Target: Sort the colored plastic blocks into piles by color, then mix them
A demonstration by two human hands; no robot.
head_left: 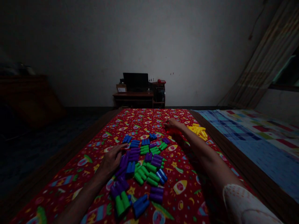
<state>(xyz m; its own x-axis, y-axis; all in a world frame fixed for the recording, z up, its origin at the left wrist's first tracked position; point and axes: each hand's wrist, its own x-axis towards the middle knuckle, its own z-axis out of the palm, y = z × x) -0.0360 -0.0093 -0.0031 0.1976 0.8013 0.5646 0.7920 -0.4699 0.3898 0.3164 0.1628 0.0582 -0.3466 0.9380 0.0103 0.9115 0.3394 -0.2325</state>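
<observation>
A heap of plastic blocks (142,165) in purple, green and blue lies on a red patterned bedsheet (187,193). My left hand (111,158) rests flat on the sheet at the heap's left edge, fingers spread and touching purple blocks. My right hand (173,124) reaches far forward, fingers curled over red blocks (173,132) that barely stand out from the sheet. A small pile of yellow blocks (199,131) lies just to the right of that hand.
A second bed with a blue checked cover (252,137) adjoins on the right. A dark wooden desk (137,95) with a monitor stands against the far wall. Curtains (266,59) hang at the upper right. The floor on the left is dark.
</observation>
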